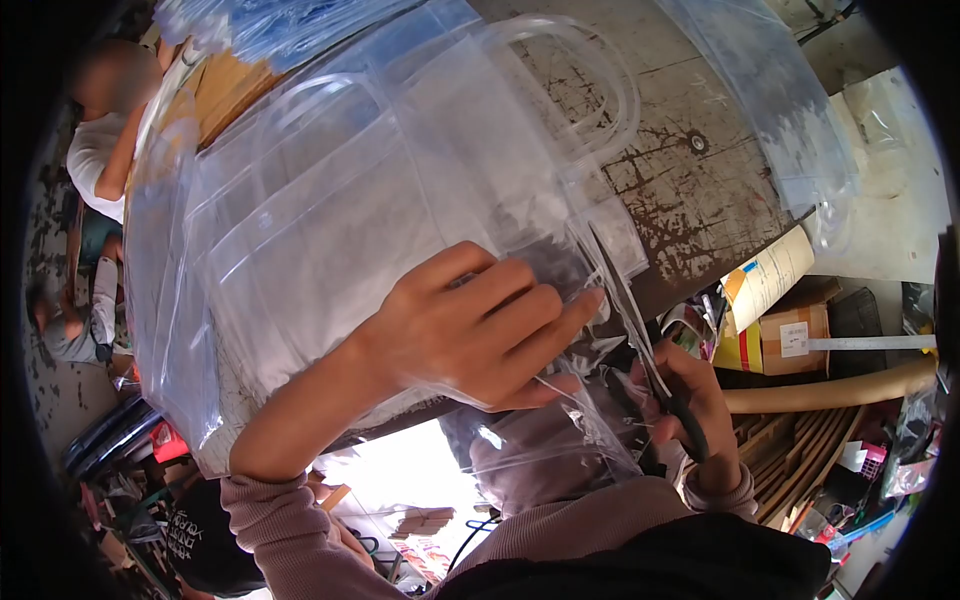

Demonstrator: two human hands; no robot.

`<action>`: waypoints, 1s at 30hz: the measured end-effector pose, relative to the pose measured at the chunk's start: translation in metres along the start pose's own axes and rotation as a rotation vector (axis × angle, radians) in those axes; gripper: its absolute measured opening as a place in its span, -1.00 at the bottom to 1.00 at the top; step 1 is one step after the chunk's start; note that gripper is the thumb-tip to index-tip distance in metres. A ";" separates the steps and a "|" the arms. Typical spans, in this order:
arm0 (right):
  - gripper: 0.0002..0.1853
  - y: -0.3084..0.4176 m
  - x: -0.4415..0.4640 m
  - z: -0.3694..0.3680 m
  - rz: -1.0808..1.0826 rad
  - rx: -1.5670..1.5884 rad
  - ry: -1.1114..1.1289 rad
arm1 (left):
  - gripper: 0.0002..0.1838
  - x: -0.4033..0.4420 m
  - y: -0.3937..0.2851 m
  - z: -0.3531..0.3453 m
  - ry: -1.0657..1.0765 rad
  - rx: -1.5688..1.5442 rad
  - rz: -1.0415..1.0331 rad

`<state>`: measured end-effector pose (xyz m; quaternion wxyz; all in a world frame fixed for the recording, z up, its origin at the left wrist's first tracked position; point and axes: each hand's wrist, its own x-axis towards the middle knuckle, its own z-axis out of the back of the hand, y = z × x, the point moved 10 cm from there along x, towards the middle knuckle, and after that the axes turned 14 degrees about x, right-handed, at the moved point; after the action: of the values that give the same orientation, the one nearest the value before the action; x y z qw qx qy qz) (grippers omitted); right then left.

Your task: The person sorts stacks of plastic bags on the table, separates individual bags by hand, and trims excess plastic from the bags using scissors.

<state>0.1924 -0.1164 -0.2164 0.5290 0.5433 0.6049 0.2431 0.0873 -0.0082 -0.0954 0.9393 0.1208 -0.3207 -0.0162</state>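
Note:
My right hand (695, 385) is closed around the black handles of a pair of scissors (628, 300). Their long blades point up and away, slightly apart, beside the edge of a clear plastic bag (330, 215). Across the near part of that bag lies my left hand (480, 325), fingers curled and pinching the film close to the blades. Loose transparent film (560, 440) hangs from the left hand over the table's edge toward my lap. Whether the blades touch the film is hard to tell. Clear tubular handles (610, 90) stick out at the bag's far side.
The worn table (690, 200) carries more clear bags (770, 100) at right and a bluish plastic pile (290, 25) at the back. A cardboard box (790, 335) and a cardboard tube (830, 390) are right of me. Another person (100, 150) sits at left; a black cap (205, 535) shows below.

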 end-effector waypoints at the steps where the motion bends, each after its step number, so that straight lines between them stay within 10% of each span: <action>1: -0.30 -0.001 0.000 0.000 -0.003 0.000 0.001 | -0.53 0.001 0.000 0.001 0.002 -0.001 0.003; 30: -0.15 0.004 0.006 0.001 0.035 -0.180 -0.047 | -0.64 0.000 0.001 -0.007 -0.019 -0.026 0.041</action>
<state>0.1956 -0.1101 -0.2157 0.5856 0.5095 0.5583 0.2929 0.0918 -0.0058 -0.1001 0.9378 0.1017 -0.3318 -0.0024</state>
